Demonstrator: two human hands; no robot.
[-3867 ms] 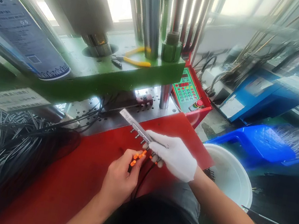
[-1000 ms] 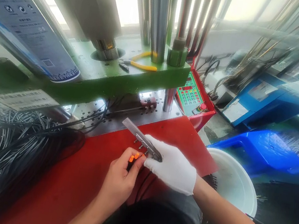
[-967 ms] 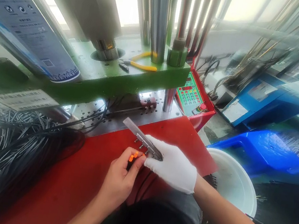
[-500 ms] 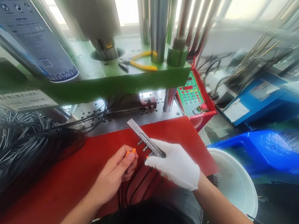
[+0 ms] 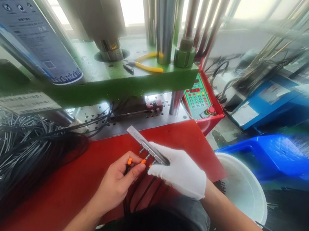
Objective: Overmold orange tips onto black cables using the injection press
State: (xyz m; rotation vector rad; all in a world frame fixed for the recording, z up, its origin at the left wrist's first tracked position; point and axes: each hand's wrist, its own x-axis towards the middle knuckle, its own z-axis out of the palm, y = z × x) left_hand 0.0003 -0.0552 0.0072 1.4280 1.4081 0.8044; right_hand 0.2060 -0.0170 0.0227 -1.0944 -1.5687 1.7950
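Over the red surface (image 5: 190, 138), the gloved right hand (image 5: 179, 171) had its fingers wrapped around a metal bar (image 5: 146, 144); just beside it, the bare left hand (image 5: 117, 182) pinched orange-tipped cables (image 5: 129, 161), one perhaps touching a pin (image 5: 147, 156).

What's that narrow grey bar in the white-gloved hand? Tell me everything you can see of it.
The narrow grey bar is straight and looks like metal, with short pegs jutting from its lower edge. Its far end looks paler, with faint marks too small to read. It slants above the red surface, far end pointing up and left in the picture. The gloved right hand grips the near end, partly hiding it. An orange tip sits close to the pegs; whether they touch is unclear.
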